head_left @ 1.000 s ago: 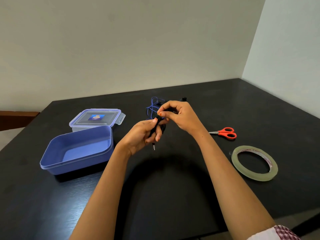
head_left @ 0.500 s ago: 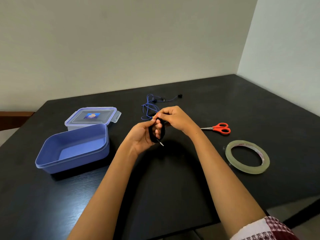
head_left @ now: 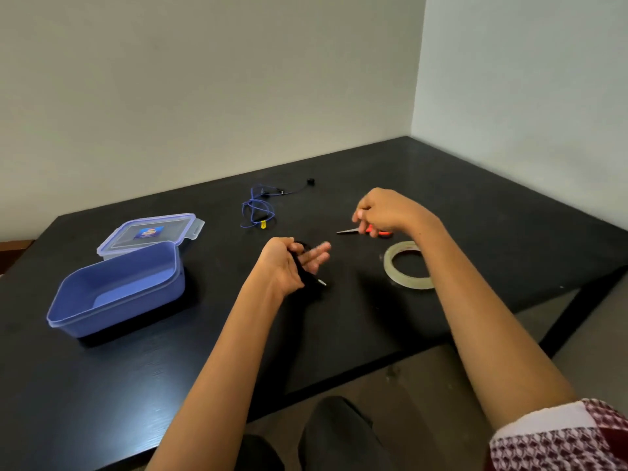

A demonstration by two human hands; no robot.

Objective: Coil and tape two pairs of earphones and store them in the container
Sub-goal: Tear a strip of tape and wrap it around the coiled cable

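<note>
My left hand (head_left: 283, 268) is closed around a coiled pair of black earphones (head_left: 308, 279), whose metal jack pokes out below the palm. My right hand (head_left: 384, 210) is off to the right, blurred, with its fingers curled over the red handles of the scissors (head_left: 347, 231); only the blade tip and a bit of red show. A blue pair of earphones (head_left: 257, 212) lies loose and uncoiled on the black table, beyond my left hand. The open blue container (head_left: 112, 302) stands at the left with nothing in it.
The container's clear lid (head_left: 149, 232) lies just behind it. A roll of clear tape (head_left: 396, 275) lies flat under my right forearm. The table's (head_left: 492, 212) front edge runs diagonally near my knees; walls close off the back and right.
My right hand let go of the black coil and moved right to the scissors. My left hand keeps the coil. The camera has tilted, so the scene sits lower in view.
</note>
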